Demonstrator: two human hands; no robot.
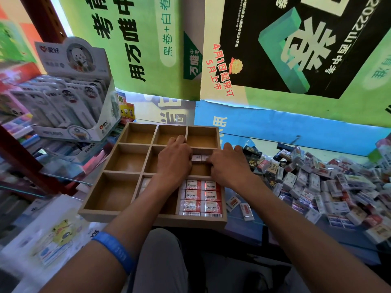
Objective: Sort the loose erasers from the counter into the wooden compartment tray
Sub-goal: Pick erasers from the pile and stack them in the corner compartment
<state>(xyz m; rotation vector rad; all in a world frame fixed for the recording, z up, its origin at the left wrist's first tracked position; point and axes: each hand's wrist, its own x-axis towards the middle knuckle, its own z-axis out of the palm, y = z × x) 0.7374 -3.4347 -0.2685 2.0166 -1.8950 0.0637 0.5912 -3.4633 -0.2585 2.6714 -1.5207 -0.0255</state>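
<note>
A glass worktop carries the wooden tray at its near edge, under green and black posters. Loose erasers lie heaped to the right. The left hand and right hand, fingers curled, seem to pinch small erasers in the middle-right compartment. Packed erasers fill the one below. A display box stands left.

Red-and-white erasers, tan tray

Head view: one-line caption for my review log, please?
Both hands set erasers into the wooden tray's middle-right compartment; the near-right one is full, loose erasers piled at right.
</note>
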